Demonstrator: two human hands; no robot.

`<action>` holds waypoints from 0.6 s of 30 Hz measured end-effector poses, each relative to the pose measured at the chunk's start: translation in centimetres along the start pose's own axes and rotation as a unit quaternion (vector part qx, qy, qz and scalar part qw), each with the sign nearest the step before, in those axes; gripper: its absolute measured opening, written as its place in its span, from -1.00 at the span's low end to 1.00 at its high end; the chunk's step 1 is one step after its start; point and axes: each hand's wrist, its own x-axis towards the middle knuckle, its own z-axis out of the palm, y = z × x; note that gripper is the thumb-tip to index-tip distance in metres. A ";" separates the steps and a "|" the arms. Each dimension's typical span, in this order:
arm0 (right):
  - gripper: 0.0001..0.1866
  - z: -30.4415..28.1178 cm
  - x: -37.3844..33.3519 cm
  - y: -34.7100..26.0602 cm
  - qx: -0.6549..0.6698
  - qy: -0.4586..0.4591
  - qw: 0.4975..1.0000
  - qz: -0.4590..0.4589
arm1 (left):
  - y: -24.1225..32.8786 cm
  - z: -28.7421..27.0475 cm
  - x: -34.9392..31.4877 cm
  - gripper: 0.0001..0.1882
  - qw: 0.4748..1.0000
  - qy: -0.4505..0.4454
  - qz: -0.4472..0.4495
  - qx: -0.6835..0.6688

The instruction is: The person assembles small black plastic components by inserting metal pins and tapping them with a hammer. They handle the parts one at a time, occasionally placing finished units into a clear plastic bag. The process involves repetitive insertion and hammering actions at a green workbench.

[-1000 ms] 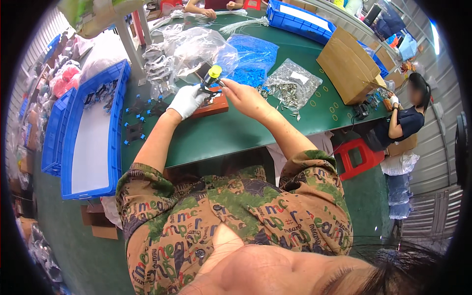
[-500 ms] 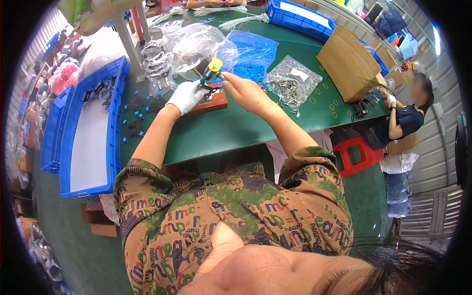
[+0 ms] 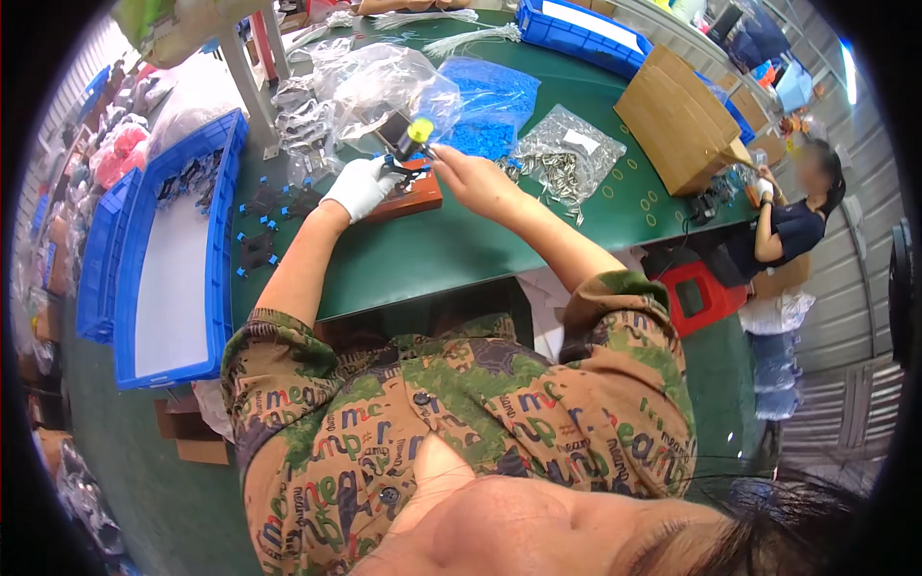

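My left hand (image 3: 360,188), in a white glove, is closed on a black plastic part (image 3: 408,173) with blue tips, steadying it over a reddish-brown block (image 3: 413,200) on the bench. My bare right hand (image 3: 473,180) grips a mallet (image 3: 417,137) by its handle. The mallet has a dark head and a yellow face; it hangs just above the part, and I cannot tell whether they touch. Left of the block lie several black parts (image 3: 257,252) with blue corners. A clear bag of small metal pins (image 3: 557,175) lies spilled open to the right.
Blue crates (image 3: 223,240) stand at the left, with black parts inside. Behind the block are a bag of blue pieces (image 3: 488,130) and clear plastic bags (image 3: 384,82). A cardboard box (image 3: 677,120) rests at the right, near a co-worker (image 3: 792,226) and a red stool (image 3: 706,298).
The mallet and both hands stay in nearly the same place over the block. The view has shifted slightly. The co-worker's arm has moved a little.
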 end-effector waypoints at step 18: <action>-0.63 -0.3 -6.8 0.6 -0.013 -0.308 0.951 0.019 | -1.5 -2.3 -7.5 -0.59 0.945 0.117 -0.189 -0.241</action>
